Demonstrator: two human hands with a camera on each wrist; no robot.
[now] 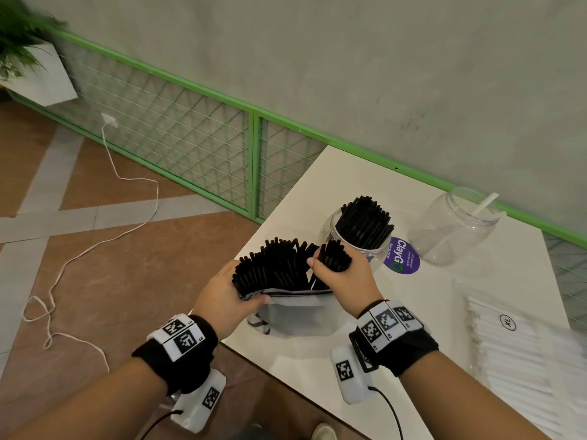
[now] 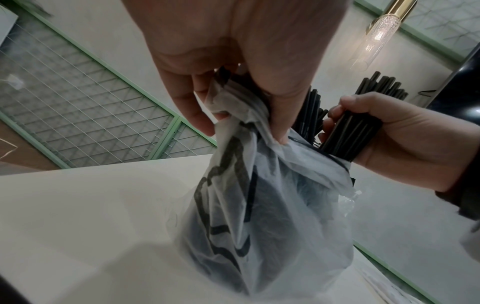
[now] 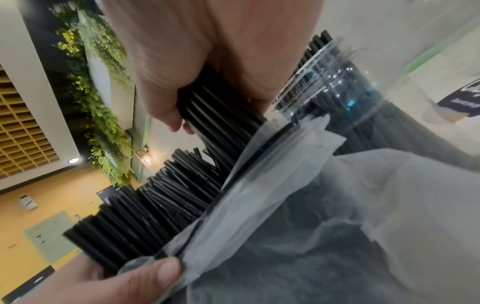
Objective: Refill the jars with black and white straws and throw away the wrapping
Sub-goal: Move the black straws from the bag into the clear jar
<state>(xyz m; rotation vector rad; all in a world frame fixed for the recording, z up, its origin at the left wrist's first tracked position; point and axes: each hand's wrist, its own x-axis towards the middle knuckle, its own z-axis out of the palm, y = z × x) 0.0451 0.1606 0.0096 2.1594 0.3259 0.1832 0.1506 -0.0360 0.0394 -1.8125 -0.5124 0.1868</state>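
While our left hand pinches the top edge of the soft plastic bag, our right hand is curled tight around a small bunch of black straws. The bag stands on the counter just in front of the black-straw jar, and many more black straws stick up out of it.

We think the straws are light, thin and smooth, so a loose bunch could slip or fan out. Holding them near the middle, all together, seems best. The bag is floppy and will fall over if we let go.

Right of the black-straw jar stands a clear jar with only one white straw in it. A purple sticker lies between the two jars. Further right of the jar lies a pack of white straws. The jar already looks quite full, so pushing more in may be hard.
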